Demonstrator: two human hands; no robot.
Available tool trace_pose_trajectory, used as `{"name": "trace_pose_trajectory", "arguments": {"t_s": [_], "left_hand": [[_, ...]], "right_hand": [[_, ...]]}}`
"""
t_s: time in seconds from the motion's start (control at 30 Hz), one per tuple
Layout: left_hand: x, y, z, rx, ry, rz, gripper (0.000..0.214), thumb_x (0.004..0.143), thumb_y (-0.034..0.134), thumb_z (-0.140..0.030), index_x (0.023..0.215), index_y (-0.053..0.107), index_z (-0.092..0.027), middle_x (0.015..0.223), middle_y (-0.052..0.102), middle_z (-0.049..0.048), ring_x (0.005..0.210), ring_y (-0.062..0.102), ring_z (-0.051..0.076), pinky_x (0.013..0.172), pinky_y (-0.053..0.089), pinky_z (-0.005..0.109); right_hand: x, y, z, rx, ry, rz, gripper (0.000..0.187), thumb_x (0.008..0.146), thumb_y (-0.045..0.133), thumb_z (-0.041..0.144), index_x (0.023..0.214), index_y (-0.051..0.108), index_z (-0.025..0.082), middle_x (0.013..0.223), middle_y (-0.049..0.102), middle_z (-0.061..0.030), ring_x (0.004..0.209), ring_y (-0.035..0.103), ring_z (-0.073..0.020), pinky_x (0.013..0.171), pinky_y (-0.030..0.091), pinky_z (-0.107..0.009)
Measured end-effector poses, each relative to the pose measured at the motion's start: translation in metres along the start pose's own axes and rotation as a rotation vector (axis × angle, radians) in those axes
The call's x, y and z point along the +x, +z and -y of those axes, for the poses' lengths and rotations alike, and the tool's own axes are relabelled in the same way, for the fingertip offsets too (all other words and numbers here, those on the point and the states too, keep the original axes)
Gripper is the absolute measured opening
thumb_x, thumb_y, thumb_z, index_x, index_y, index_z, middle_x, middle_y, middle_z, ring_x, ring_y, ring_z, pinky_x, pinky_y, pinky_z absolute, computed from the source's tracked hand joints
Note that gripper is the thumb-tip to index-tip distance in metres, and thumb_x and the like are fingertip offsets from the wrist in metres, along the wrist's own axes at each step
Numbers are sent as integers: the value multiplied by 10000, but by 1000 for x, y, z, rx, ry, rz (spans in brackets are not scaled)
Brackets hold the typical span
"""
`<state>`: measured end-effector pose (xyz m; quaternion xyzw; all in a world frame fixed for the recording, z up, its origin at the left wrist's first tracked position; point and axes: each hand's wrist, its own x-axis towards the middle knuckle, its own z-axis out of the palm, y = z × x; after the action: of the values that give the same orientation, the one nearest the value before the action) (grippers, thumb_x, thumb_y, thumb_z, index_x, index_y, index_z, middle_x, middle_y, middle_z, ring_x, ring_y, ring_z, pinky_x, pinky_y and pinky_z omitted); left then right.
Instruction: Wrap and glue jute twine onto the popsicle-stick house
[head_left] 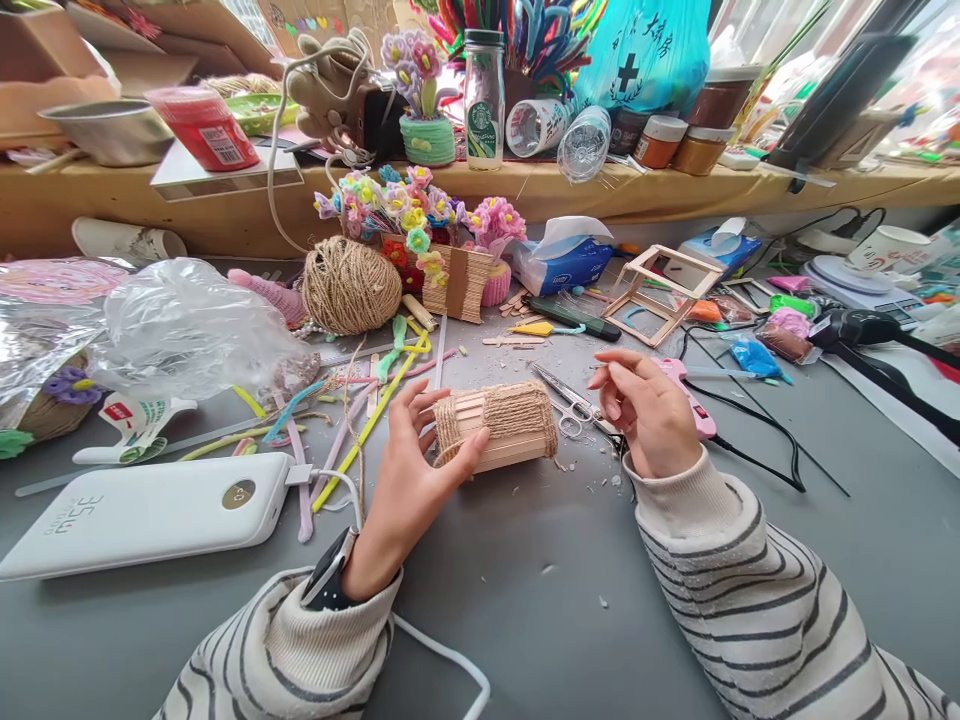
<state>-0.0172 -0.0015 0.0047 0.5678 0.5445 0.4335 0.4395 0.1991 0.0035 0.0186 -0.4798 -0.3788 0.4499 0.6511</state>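
Note:
A small craft-stick box wrapped in twine (519,415) lies on its side at the middle of the grey table. My left hand (420,470) grips its left end, thumb along the front and fingers behind. My right hand (652,410) is raised to the right of the box, apart from it, thumb and fingertips pinched together; whatever is between them is too small to make out. Scissors (574,412) lie between the box and my right hand. Partly behind that hand is a pink glue gun (694,400) with a black cord.
A white power bank (150,510) and its cable lie by my left arm. Behind are a twine ball (351,285), pipe-cleaner flowers (416,205), a wooden stick frame (660,295) and a tissue pack (562,262). Loose pipe cleaners (367,430) litter the left. Jars and bottles line the ledge (517,185).

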Motion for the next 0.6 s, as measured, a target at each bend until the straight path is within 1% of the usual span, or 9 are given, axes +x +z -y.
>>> {"name": "trace_pose_trajectory", "arguments": {"t_s": [0.07, 0.13, 0.2, 0.27, 0.33, 0.43, 0.53, 0.6], "left_hand": [[0, 0, 0, 10, 1, -9, 717, 655, 670, -465, 1223, 301, -230, 1242, 458, 109, 1106, 536, 250, 917, 468, 436], [0, 0, -1, 14, 0, -14, 711, 659, 666, -467, 1222, 303, -227, 1242, 458, 110, 1104, 537, 251, 919, 466, 441], [0, 0, -1, 17, 1, -14, 705, 664, 663, -467, 1221, 304, -227, 1246, 454, 112, 1107, 536, 252, 921, 464, 443], [1, 0, -1, 22, 2, -13, 702, 667, 660, -467, 1222, 304, -227, 1247, 453, 112, 1109, 534, 253, 923, 461, 444], [1, 0, -1, 26, 5, -14, 701, 666, 660, -469, 1221, 307, -227, 1242, 457, 111, 1110, 535, 254, 926, 459, 444], [1, 0, 0, 26, 5, -14, 703, 667, 657, -474, 1223, 307, -225, 1235, 460, 110, 1105, 539, 255, 924, 461, 445], [1, 0, -1, 29, -1, -11, 703, 671, 654, -475, 1226, 302, -225, 1236, 458, 110, 1097, 545, 253, 925, 463, 444], [1, 0, -2, 32, -5, -10, 703, 672, 653, -474, 1228, 301, -227, 1239, 457, 110, 1093, 550, 253, 916, 470, 440]], "right_hand": [[-1, -2, 4, -1, -2, 45, 39, 608, 566, 199, 621, 601, 191, 566, 596, 14, 399, 389, -59, 362, 222, -199], [-2, -4, 7, 2, -8, 91, 83, 550, 517, 170, 469, 511, 186, 477, 527, 16, 392, 372, -64, 367, 206, -210], [-2, -8, 9, 3, -9, 108, 96, 520, 487, 169, 428, 468, 190, 422, 461, 24, 381, 343, -65, 370, 189, -219], [-1, -12, 9, -1, 0, 118, 60, 514, 473, 176, 457, 483, 191, 401, 427, 34, 368, 319, -66, 373, 173, -223], [1, -15, 9, -3, 16, 155, 45, 533, 476, 188, 489, 488, 192, 379, 376, 52, 358, 281, -63, 378, 159, -226], [0, -15, 9, -45, 34, 231, 54, 616, 517, 237, 599, 525, 187, 385, 292, 86, 370, 219, -59, 395, 138, -225], [-4, -10, 10, -227, 63, 313, 194, 693, 580, 351, 774, 546, 178, 429, 305, 97, 394, 226, -62, 415, 148, -225], [-8, -5, 9, -409, 37, 367, 303, 678, 636, 429, 810, 539, 174, 437, 294, 106, 404, 236, -64, 427, 167, -228]]}}
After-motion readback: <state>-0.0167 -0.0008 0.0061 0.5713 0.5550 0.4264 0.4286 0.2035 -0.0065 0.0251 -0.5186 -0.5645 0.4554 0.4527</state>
